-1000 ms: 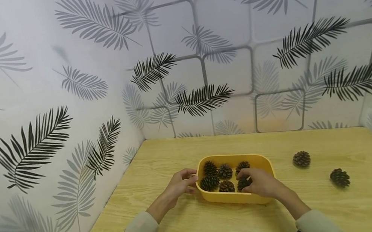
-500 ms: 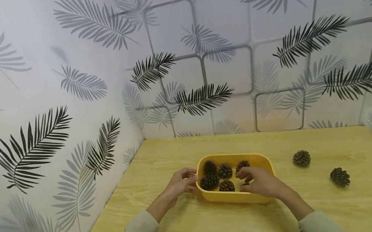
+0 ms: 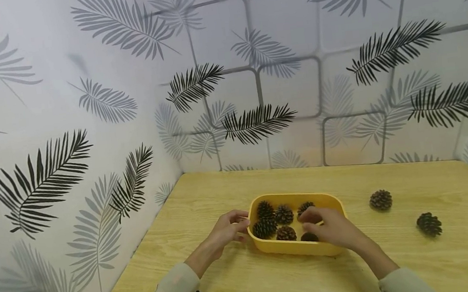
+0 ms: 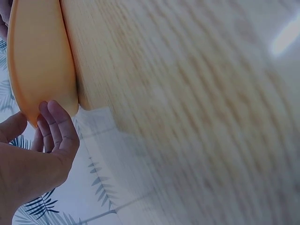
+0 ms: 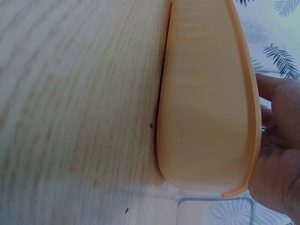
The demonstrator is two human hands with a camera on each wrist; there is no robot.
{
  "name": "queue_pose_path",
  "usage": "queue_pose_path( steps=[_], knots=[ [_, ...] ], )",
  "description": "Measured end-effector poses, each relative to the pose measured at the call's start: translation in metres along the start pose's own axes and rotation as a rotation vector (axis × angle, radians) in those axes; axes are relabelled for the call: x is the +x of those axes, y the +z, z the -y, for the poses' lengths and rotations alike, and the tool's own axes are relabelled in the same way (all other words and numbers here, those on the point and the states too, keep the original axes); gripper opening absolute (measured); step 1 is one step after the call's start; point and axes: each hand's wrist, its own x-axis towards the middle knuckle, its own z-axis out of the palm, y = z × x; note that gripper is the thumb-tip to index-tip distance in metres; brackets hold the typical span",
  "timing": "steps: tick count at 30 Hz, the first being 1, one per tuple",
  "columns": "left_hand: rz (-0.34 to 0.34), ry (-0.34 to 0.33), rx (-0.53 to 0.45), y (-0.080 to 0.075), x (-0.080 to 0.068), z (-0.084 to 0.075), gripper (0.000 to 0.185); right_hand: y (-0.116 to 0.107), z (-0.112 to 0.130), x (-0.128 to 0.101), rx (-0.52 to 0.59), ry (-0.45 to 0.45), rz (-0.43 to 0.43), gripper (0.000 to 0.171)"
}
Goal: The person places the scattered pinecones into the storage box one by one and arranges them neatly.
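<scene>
A yellow plastic bin [image 3: 300, 246] stands on the wooden table with several brown pine cones inside. My left hand [image 3: 225, 235] holds its left end. In the left wrist view, the thumb [image 4: 14, 127] is at the rim and the fingers [image 4: 61, 123] lie against the outer wall. My right hand [image 3: 330, 227] reaches over the front rim into the bin's right part, fingers loosely bent with a gap between index and thumb. Just below the thumb, a dark pine cone [image 3: 309, 237] shows partly, near the front wall. Another pine cone [image 3: 305, 208] sits behind the fingertips.
Two pine cones lie on the table right of the bin: one farther back [image 3: 380, 200], another nearer [image 3: 429, 224]. Leaf-patterned white sheeting [image 3: 253, 125] rises behind the table [image 3: 204, 192] and along its left side.
My right hand has risen slightly; the pine cone that was between its thumb and fingers now shows below the thumb. The left hand stays at the bin's end. The view shifts a little.
</scene>
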Motion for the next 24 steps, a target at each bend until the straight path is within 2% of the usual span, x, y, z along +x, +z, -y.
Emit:
queue_pose_path(
  steps=[12, 21, 24],
  knots=[
    [-0.006, -0.004, 0.002, 0.002, -0.002, -0.003, 0.039, -0.001, 0.002, -0.005, 0.031, -0.018, -0.109, 0.020],
    [-0.018, -0.014, -0.011, 0.004, -0.001, -0.002, 0.038, -0.005, 0.003, -0.009, 0.091, -0.021, -0.136, 0.024],
    [-0.024, -0.019, -0.013, 0.004, 0.001, -0.001, 0.037, -0.009, 0.006, -0.012, 0.113, -0.031, -0.120, 0.026]
  ],
)
